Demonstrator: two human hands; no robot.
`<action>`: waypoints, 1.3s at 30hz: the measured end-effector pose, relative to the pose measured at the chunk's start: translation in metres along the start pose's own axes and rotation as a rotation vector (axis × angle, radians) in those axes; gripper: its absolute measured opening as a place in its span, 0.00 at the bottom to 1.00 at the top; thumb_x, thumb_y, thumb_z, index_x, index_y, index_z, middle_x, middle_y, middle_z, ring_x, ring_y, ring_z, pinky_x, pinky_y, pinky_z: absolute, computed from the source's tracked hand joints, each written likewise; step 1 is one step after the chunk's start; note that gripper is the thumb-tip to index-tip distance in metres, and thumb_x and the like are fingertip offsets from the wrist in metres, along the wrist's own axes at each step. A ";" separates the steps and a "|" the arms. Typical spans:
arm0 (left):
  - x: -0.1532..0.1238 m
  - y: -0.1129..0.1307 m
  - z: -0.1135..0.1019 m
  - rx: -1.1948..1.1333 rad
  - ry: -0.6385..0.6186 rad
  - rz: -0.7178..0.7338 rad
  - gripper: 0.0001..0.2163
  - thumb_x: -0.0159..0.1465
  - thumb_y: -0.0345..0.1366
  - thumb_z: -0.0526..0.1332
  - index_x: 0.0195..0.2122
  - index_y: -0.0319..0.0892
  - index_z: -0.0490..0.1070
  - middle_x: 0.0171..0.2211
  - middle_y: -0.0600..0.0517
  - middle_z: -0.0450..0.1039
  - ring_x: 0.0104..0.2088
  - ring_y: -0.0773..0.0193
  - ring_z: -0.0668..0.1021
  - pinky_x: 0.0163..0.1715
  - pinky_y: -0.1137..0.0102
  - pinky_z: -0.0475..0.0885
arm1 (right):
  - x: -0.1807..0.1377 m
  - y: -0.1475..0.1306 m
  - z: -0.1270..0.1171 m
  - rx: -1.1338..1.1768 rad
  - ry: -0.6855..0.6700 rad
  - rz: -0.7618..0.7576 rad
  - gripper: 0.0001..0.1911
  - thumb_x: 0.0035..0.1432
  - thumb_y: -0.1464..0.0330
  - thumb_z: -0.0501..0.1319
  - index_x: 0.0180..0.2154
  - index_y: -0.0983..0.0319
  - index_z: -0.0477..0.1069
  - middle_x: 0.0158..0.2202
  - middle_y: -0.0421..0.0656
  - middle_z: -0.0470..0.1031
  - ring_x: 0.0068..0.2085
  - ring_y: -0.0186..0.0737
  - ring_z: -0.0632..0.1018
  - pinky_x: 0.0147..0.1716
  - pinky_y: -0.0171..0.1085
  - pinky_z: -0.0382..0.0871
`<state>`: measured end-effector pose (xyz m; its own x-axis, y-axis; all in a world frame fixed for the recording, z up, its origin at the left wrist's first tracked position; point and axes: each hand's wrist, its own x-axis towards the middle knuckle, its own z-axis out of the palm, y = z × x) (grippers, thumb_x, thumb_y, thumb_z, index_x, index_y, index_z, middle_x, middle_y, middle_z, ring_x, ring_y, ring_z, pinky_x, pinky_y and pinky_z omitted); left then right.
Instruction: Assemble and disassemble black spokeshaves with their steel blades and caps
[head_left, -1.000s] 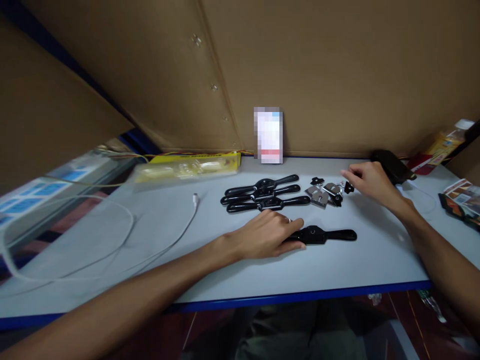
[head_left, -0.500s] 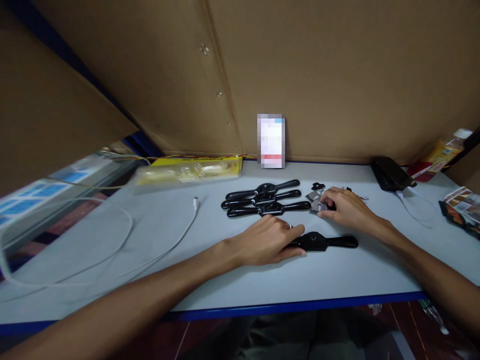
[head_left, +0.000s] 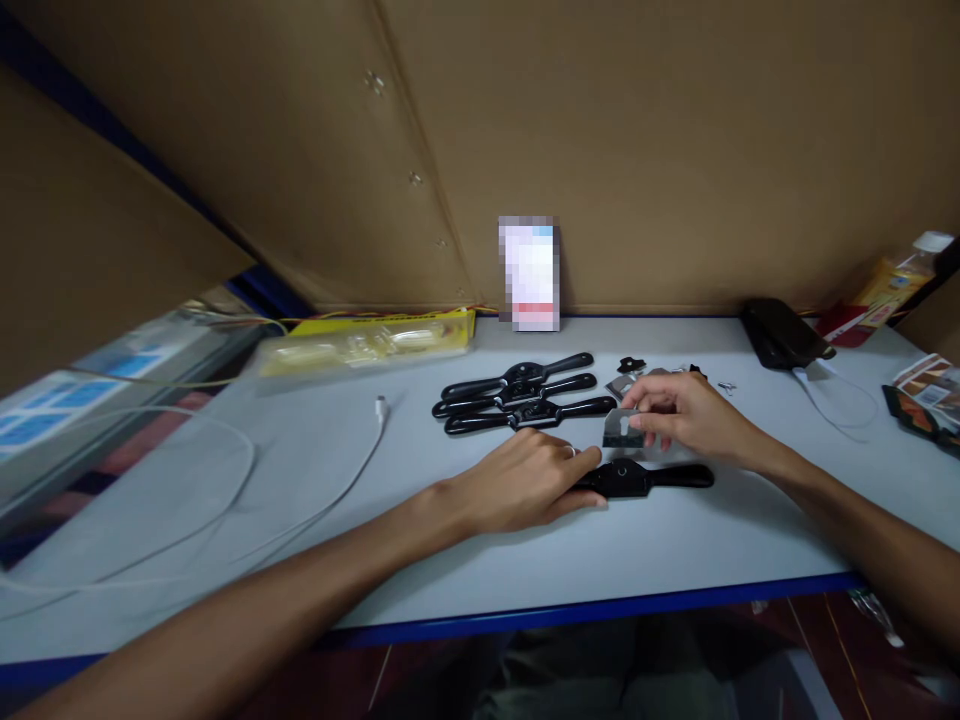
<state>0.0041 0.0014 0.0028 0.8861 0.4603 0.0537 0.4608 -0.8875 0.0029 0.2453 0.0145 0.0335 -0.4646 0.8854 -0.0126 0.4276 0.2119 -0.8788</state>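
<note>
Workshop: bench (head_left: pixel 697 540), 4 black tools (head_left: pixel 628 479), blades (head_left: pixel 616 428)

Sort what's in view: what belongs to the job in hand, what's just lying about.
Seemingly the job's:
tool under left hand
plate in right hand
three more tools
small black parts

Seemingly just lying about:
phone
white cable
yellow packet
bottle

The blade (head_left: pixel 615 428) looks smooth metal, the tools (head_left: pixel 523 392) glossy, the cardboard wall (head_left: pixel 660 150) matt.
</note>
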 end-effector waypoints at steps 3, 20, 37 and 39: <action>0.000 0.000 0.001 0.005 0.009 -0.008 0.21 0.74 0.53 0.46 0.37 0.41 0.65 0.24 0.54 0.73 0.21 0.65 0.72 0.21 0.67 0.52 | 0.000 -0.001 0.004 0.006 -0.037 0.010 0.02 0.55 0.68 0.61 0.32 0.61 0.69 0.23 0.37 0.72 0.23 0.34 0.75 0.20 0.33 0.70; -0.001 -0.002 0.003 -0.015 0.027 -0.003 0.23 0.74 0.54 0.43 0.36 0.41 0.65 0.23 0.53 0.72 0.21 0.65 0.72 0.21 0.68 0.53 | -0.003 0.000 0.007 -0.160 -0.128 0.014 0.04 0.54 0.72 0.62 0.27 0.62 0.72 0.21 0.36 0.69 0.23 0.30 0.68 0.25 0.34 0.61; 0.000 0.000 0.001 -0.030 0.021 -0.009 0.22 0.74 0.53 0.44 0.36 0.41 0.65 0.23 0.53 0.71 0.20 0.65 0.71 0.21 0.67 0.54 | -0.003 -0.006 0.006 -0.207 -0.216 0.068 0.06 0.52 0.76 0.58 0.26 0.62 0.71 0.21 0.36 0.69 0.24 0.32 0.68 0.27 0.35 0.59; 0.000 0.000 0.000 -0.032 0.027 -0.008 0.21 0.74 0.52 0.44 0.36 0.41 0.65 0.23 0.53 0.71 0.20 0.64 0.70 0.21 0.67 0.54 | -0.003 -0.007 0.004 -0.211 -0.224 0.063 0.07 0.52 0.76 0.58 0.26 0.62 0.71 0.21 0.36 0.68 0.24 0.32 0.67 0.27 0.35 0.59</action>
<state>0.0041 0.0017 0.0023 0.8806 0.4670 0.0804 0.4657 -0.8842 0.0355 0.2405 0.0082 0.0377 -0.5813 0.7913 -0.1897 0.6020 0.2614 -0.7545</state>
